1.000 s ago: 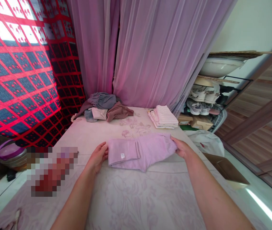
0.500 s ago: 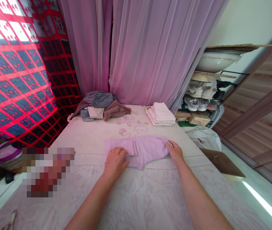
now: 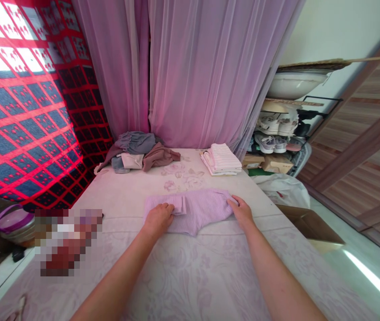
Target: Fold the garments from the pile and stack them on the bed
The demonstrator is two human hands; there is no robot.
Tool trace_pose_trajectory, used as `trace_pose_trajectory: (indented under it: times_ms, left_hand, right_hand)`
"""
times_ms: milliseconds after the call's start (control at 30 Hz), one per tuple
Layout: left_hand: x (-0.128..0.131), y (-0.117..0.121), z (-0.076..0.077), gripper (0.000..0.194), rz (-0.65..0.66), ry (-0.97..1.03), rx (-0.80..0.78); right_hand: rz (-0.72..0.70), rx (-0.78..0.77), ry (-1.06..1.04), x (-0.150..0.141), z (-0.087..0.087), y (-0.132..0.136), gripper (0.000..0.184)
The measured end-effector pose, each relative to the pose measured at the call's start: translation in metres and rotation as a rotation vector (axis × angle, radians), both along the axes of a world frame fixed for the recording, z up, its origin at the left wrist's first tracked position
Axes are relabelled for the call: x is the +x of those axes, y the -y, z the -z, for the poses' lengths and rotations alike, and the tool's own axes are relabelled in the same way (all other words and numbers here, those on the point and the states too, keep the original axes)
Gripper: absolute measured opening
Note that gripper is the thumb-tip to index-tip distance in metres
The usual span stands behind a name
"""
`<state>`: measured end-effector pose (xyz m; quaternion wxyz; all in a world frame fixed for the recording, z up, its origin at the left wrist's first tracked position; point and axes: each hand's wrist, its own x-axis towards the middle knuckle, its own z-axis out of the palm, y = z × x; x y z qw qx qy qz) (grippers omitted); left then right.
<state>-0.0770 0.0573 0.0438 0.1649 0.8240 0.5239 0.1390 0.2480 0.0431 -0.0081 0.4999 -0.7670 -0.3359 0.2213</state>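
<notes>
A lilac ribbed garment (image 3: pixel 206 207), which looks like trousers, lies across the bed in front of me with its left part folded over into a narrow flap. My left hand (image 3: pixel 159 218) is on the folded part, its fingers curled over the flap's near edge. At the garment's right end, my right hand (image 3: pixel 241 211) pinches the edge between thumb and fingers. The underside of the fold is hidden.
A neat stack of striped folded clothes (image 3: pixel 221 159) sits at the far right. Crumpled clothes (image 3: pixel 139 149) are heaped at the far left. Beyond the right edge stand a shoe rack (image 3: pixel 271 142) and an open cardboard box (image 3: pixel 310 227).
My left hand has closed from resting on the fold to gripping the flap, whose end has shifted slightly left. My right hand keeps hold of the right edge.
</notes>
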Motion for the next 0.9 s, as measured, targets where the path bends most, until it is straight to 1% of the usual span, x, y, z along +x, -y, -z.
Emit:
trace_pose_trajectory:
  times_ms: [67, 133, 200, 233, 267, 300, 333, 400, 467, 533, 633, 700, 800, 900]
  left_hand:
    - [-0.006, -0.001, 0.003, 0.021, -0.052, 0.096, 0.013]
    - [-0.011, -0.003, 0.006, 0.022, -0.145, 0.231, 0.018]
    - [-0.015, -0.005, 0.008, 0.022, -0.240, 0.391, -0.005]
    - [-0.016, -0.006, 0.008, 0.021, -0.270, 0.468, -0.023]
    - [-0.017, -0.006, 0.007, 0.020, -0.285, 0.539, -0.041]
    - [-0.018, -0.007, 0.006, 0.019, -0.290, 0.601, -0.056]
    - [-0.018, -0.008, 0.005, 0.018, -0.293, 0.655, -0.070]
    - [-0.018, -0.008, 0.003, 0.018, -0.291, 0.743, -0.097]
    - [-0.018, -0.007, 0.000, 0.021, -0.275, 0.807, -0.119]
    - [-0.019, -0.005, -0.004, 0.023, -0.247, 0.837, -0.130]
    - [-0.022, -0.003, -0.010, 0.023, -0.224, 0.827, -0.126]
    - [-0.023, -0.003, -0.017, 0.023, -0.216, 0.822, -0.116]
    - [-0.023, -0.003, -0.028, 0.023, -0.196, 0.816, -0.074]
    - [-0.021, -0.004, -0.037, 0.024, -0.167, 0.807, -0.029]
  right_hand:
    - [-0.001, -0.008, 0.028, -0.001, 0.000, 0.001, 0.047]
    - [0.025, 0.001, 0.103, -0.005, -0.003, 0.003, 0.046]
    - [0.042, 0.064, 0.263, -0.016, -0.011, 0.004, 0.043]
    - [0.020, 0.111, 0.353, -0.024, -0.016, 0.004, 0.041]
    - [-0.029, 0.165, 0.432, -0.035, -0.023, 0.004, 0.039]
    - [-0.114, 0.211, 0.489, -0.048, -0.030, 0.003, 0.036]
    - [-0.234, 0.250, 0.516, -0.062, -0.037, 0.002, 0.035]
    - [-0.471, 0.342, 0.577, -0.092, -0.051, -0.001, 0.038]
    - [-0.621, 0.409, 0.666, -0.119, -0.063, -0.006, 0.043]
    - [-0.701, 0.421, 0.725, -0.140, -0.071, -0.012, 0.045]
    - [-0.762, 0.411, 0.772, -0.157, -0.081, -0.021, 0.039]
    - [-0.822, 0.413, 0.806, -0.161, -0.087, -0.025, 0.036]
    - [-0.948, 0.435, 0.849, -0.162, -0.099, -0.029, 0.036]
    - [-1.035, 0.451, 0.834, -0.162, -0.113, -0.034, 0.028]
